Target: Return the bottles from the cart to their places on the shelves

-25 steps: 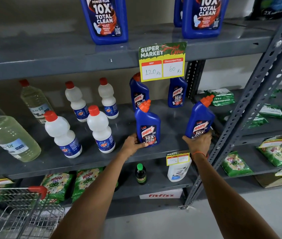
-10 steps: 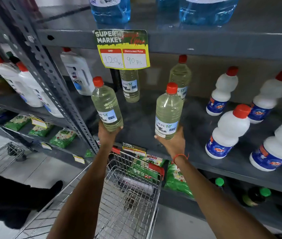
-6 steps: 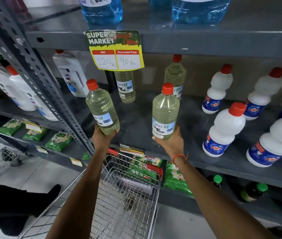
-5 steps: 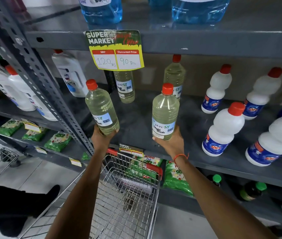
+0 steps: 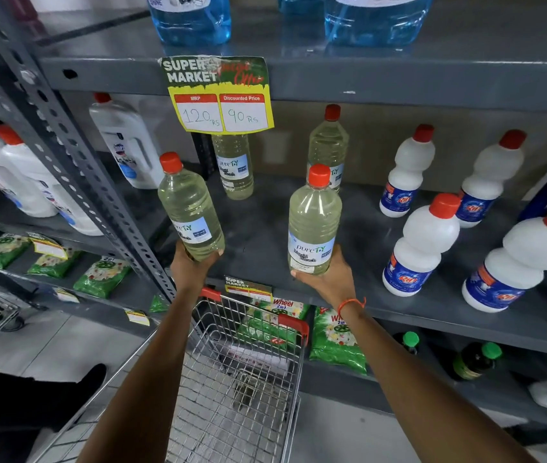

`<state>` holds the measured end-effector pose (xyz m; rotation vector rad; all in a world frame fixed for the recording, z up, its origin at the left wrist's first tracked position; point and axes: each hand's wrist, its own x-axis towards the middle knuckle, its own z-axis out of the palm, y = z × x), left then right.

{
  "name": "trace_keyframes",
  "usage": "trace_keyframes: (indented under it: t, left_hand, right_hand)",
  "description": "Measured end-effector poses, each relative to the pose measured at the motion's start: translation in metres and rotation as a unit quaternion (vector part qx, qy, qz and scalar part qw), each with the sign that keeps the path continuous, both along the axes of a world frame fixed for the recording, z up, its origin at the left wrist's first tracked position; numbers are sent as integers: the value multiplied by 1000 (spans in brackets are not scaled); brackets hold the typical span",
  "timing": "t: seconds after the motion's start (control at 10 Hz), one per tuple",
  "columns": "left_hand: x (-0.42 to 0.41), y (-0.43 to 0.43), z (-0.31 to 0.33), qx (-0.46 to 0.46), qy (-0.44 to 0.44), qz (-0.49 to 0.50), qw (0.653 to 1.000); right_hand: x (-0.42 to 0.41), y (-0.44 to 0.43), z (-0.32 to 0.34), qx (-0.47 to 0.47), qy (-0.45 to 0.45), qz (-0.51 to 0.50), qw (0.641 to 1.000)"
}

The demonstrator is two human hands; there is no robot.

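Up at the grey shelf (image 5: 399,312), each hand holds one clear bottle of pale yellow liquid.

Largest first: the wire cart (image 5: 232,389) stands below the shelf's front edge, with only a flat white label visible on its mesh floor. On the shelf, the right bottle (image 5: 314,225) stands upright near the front edge, the right hand (image 5: 327,279) closed around its base. The left bottle (image 5: 190,212) tilts left, the left hand (image 5: 195,265) cupped tight under its bottom; whether it touches the shelf I cannot tell.
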<state>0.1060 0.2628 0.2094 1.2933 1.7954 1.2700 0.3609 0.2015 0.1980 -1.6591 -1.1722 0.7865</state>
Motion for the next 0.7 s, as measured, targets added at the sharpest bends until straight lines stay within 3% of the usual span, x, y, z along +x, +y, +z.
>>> trace_keyframes:
  t: [0.3, 0.5, 0.6, 0.7]
  left_hand:
    - [-4, 2, 3, -24, 0, -5, 1000]
    - [7, 1, 20, -86, 17, -15, 996]
    - [32, -17, 22, -168, 31, -27, 985]
    - [75, -47, 44, -156, 44, -87, 983]
  right_hand:
    - [-2, -1, 1, -9, 9, 8, 1000]
    - [-1, 1, 6, -52, 24, 12, 998]
    - [-1, -4, 15, -88, -17, 3, 996]
    - [-1, -13, 53, -156, -119, 21, 980]
